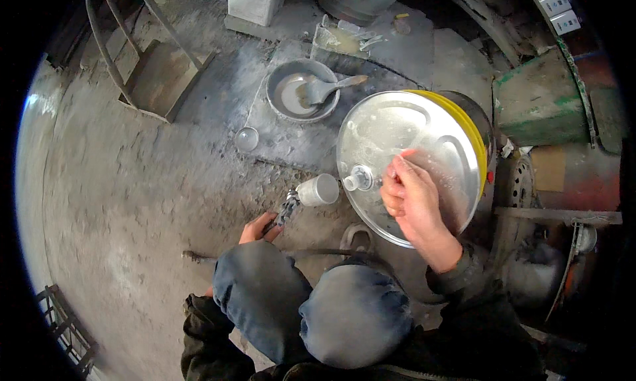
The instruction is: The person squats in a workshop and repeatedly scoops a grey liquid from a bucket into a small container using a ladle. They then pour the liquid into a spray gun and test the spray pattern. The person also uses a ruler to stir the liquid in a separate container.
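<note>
My left hand (258,228), low beside my knee, is closed round the grey, crusted handle (287,207) of a white cup (319,189). The cup is held close to the left edge of a drum's silver lid (384,129), near a clear plastic spout (358,178) on that lid. The drum (483,126) has a yellow band and leans with its lid toward me. Over the lid, my right hand (414,195) is curled closed, thumb against the fingers. What it grips, if anything, is hidden; a small reddish patch shows by its fingertips.
Beyond the cup stands a grey bowl (273,93) with a wide brush (324,89) in it. A small clear round dish (246,139) lies nearby. Farther left is a metal frame cart (159,83). Green metalwork (540,103) borders the right side.
</note>
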Action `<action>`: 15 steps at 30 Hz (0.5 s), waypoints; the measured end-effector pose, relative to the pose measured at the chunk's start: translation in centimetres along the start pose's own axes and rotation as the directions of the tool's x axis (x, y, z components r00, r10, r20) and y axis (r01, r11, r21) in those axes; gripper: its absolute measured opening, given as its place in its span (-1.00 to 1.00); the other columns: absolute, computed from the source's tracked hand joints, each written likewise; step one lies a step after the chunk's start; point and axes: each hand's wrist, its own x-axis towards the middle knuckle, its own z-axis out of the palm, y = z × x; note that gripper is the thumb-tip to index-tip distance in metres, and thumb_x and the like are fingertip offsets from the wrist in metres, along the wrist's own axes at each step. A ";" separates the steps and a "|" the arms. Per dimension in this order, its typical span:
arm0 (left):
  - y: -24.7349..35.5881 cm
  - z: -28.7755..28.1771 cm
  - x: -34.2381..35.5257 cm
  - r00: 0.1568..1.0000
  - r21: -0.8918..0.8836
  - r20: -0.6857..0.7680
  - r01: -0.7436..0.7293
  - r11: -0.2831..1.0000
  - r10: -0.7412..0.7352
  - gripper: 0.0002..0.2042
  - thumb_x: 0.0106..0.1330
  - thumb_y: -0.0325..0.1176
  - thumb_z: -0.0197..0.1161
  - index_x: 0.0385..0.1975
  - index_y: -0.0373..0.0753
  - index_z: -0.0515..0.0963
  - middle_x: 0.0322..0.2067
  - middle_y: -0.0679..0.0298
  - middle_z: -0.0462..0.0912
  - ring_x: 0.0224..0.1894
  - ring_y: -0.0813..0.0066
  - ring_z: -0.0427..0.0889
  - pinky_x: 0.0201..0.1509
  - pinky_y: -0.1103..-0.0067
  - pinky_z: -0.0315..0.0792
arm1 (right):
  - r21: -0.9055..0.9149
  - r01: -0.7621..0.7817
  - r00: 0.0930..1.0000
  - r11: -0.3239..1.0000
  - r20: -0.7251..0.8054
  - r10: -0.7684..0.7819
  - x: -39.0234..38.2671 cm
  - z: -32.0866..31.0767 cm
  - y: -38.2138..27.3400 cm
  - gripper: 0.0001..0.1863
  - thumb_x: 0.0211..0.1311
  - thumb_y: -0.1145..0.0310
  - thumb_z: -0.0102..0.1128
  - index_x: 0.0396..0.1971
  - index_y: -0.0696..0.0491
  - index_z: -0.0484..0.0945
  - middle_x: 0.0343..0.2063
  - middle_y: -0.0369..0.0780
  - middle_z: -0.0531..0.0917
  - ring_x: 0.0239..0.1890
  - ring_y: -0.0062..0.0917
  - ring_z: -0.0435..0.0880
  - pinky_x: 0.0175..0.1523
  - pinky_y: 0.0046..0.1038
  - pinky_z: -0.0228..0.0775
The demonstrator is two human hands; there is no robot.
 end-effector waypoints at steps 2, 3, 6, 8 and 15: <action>-0.9 -0.4 0.0 0.999 0.063 0.031 0.020 0.998 -0.022 -0.71 0.20 -0.37 0.31 -0.13 -0.33 0.48 -0.42 0.14 0.55 -0.40 0.41 0.54 -0.28 0.50 0.40 | -0.031 0.008 1.000 0.999 0.001 -0.008 0.5 0.8 1.5 -0.62 0.46 0.13 -0.13 -0.58 -0.03 0.27 -0.72 -0.48 0.19 -0.73 -0.81 0.09 -0.66 -0.68 -0.14; -0.9 -0.4 -0.1 1.000 0.097 0.024 -0.011 0.995 0.008 -0.71 0.20 -0.37 0.31 -0.13 -0.32 0.48 -0.42 0.14 0.55 -0.41 0.40 0.54 -0.28 0.49 0.40 | -0.043 0.015 1.000 0.999 -0.007 -0.015 0.6 1.3 2.1 -0.62 0.46 0.12 -0.13 -0.59 -0.03 0.26 -0.72 -0.48 0.20 -0.73 -0.82 0.09 -0.65 -0.68 -0.13; -0.8 -0.3 -0.4 1.000 0.143 0.006 0.003 0.990 -0.004 -0.72 0.18 -0.37 0.32 -0.15 -0.30 0.49 -0.43 0.15 0.55 -0.42 0.39 0.53 -0.30 0.49 0.39 | -0.059 0.030 1.000 0.998 0.004 -0.030 1.1 2.0 3.9 -0.63 0.46 0.13 -0.13 -0.57 -0.03 0.27 -0.69 -0.48 0.22 -0.70 -0.82 0.12 -0.63 -0.68 -0.07; -0.4 -0.3 -0.4 1.000 0.156 0.008 0.020 0.988 -0.021 -0.73 0.17 -0.37 0.32 -0.16 -0.28 0.50 -0.43 0.15 0.56 -0.43 0.39 0.53 -0.31 0.49 0.39 | -0.058 0.016 1.000 0.998 -0.014 -0.017 1.2 2.4 4.7 -0.65 0.46 0.14 -0.12 -0.55 -0.03 0.28 -0.68 -0.47 0.23 -0.68 -0.81 0.14 -0.62 -0.69 -0.04; -0.9 0.1 -1.1 0.990 0.134 -0.043 0.136 0.982 -0.131 -0.73 0.17 -0.34 0.33 -0.16 -0.25 0.52 -0.43 0.17 0.57 -0.44 0.39 0.53 -0.32 0.47 0.38 | -0.080 0.042 0.999 0.996 -0.003 -0.042 1.9 2.8 7.4 -0.66 0.47 0.15 -0.13 -0.52 -0.02 0.30 -0.65 -0.46 0.26 -0.64 -0.81 0.18 -0.57 -0.68 0.03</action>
